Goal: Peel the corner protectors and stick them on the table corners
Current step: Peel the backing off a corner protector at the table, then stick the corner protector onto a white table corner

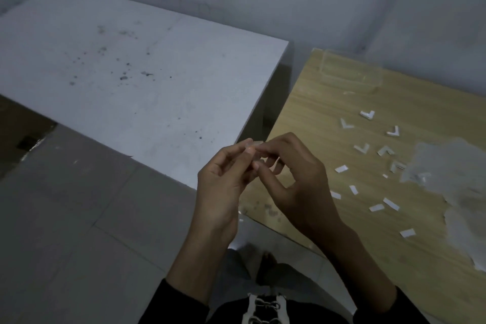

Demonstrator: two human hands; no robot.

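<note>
Hands: left hand (223,181) and right hand (297,186) both curled, fingertips pinched the small clear plastic corner protector (252,146) between them.
Handling: looked featherlight, slick, bendy; edges the safest hold, off the glue.
Beyond the fingers: white paper strips (391,204), then L-shaped white spares (367,114) lay rightward.

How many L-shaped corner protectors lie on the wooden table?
6 protectors on the wooden table: three farther back, three nearer, by the plastic sheet. Another may hide under it.

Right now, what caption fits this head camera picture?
Peeling time: left hand and right hand pinch a corner protector by a wooden table littered with white strips.
</note>
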